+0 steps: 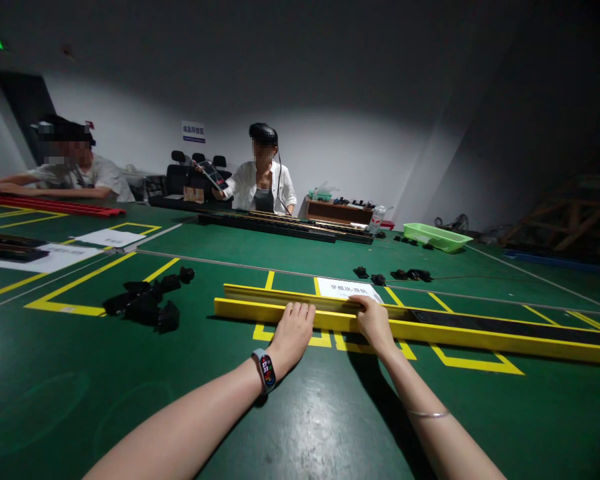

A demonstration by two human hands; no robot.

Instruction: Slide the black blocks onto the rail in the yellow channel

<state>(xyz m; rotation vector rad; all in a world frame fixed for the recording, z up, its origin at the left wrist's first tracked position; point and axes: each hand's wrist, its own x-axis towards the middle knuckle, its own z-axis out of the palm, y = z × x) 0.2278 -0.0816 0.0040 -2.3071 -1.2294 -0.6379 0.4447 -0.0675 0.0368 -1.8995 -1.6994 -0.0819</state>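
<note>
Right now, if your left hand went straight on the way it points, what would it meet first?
The yellow rail: the left hand appears to be touching its near wall. Past that, its far wall looks next, though depth is hard to judge.

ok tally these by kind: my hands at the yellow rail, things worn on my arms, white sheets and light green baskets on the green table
Hands at the yellow rail: 2, left hand and right hand
Wristband: 1
Bangle: 1
White sheets: 3
Light green basket: 1
Total: 8
</note>
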